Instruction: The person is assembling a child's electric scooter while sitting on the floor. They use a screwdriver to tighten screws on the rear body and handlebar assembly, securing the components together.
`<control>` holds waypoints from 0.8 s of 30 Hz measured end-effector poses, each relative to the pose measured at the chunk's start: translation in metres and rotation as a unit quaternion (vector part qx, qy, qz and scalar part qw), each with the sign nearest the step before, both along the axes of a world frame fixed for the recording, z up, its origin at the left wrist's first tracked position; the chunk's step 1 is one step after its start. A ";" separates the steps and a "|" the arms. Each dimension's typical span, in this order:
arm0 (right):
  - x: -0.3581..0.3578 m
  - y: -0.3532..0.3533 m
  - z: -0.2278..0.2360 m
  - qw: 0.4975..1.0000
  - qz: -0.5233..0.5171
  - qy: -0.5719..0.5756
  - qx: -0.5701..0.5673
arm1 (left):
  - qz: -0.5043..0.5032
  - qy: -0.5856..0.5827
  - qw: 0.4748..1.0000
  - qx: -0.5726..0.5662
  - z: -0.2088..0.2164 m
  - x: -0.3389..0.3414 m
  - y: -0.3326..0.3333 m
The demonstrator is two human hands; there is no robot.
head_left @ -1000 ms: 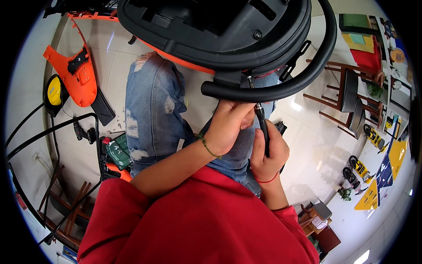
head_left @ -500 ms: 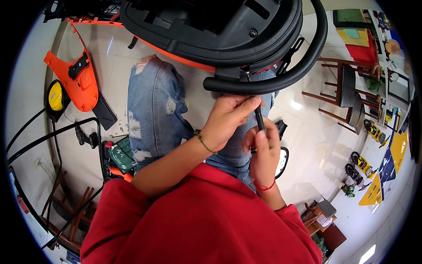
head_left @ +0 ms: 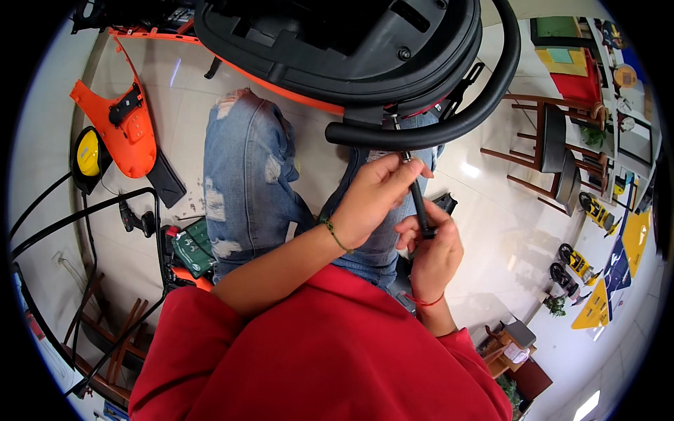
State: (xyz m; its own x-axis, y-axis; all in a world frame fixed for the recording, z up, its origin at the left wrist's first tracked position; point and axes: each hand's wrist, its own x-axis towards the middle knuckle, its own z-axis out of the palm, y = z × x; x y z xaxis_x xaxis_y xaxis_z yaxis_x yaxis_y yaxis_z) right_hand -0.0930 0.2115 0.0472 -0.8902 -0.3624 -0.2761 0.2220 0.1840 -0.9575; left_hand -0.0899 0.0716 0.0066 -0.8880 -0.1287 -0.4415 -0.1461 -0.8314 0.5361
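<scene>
My left hand (head_left: 375, 196) pinches the metal shaft of a T-handle wrench (head_left: 419, 198) between thumb and fingers, just below a thick black curved bar (head_left: 414, 137). Lower right, my right hand (head_left: 437, 258) has its fingers round the black crosspiece end of that tool. The shaft runs up behind the bar toward the underside of a large black vehicle body part (head_left: 337, 63) with an orange lower edge. Its tip reaches a small metal fitting there; the exact contact is hard to make out.
My knees in torn jeans (head_left: 246, 168) are under the work. On the floor at left are an orange panel (head_left: 130, 133), a cordless drill (head_left: 137, 219) and a green case (head_left: 196, 247). Wooden chairs (head_left: 551, 140) stand at right. A black tube frame (head_left: 91, 210) rises at far left.
The wrench's handle end has swung down and to the right, and its crosspiece has turned. My right hand followed it. My left hand shifted slightly right and down along the shaft.
</scene>
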 end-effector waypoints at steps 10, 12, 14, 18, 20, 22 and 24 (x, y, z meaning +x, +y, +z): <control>-0.004 0.024 0.005 0.927 0.081 0.278 0.240 | -0.002 0.031 1.000 -0.002 -0.004 0.002 0.005; -0.006 0.023 0.004 0.888 0.158 0.317 0.293 | 0.010 0.023 1.000 -0.006 -0.002 0.001 0.008; -0.004 0.025 -0.003 0.865 0.189 0.358 0.296 | 0.023 0.014 1.000 -0.013 -0.001 0.000 0.009; -0.006 0.009 0.012 0.980 -0.036 -0.195 -0.020 | -0.028 0.025 0.999 0.007 -0.002 -0.001 0.010; -0.014 0.027 -0.003 0.939 0.008 -0.314 -0.136 | -0.053 0.025 0.998 0.029 -0.001 -0.001 0.012; -0.011 0.027 0.002 0.955 0.008 -0.279 -0.095 | -0.036 0.028 0.999 -0.028 -0.003 0.002 0.011; -0.004 0.022 0.001 0.968 0.007 -0.245 -0.049 | -0.030 0.020 0.999 -0.041 -0.001 0.002 0.013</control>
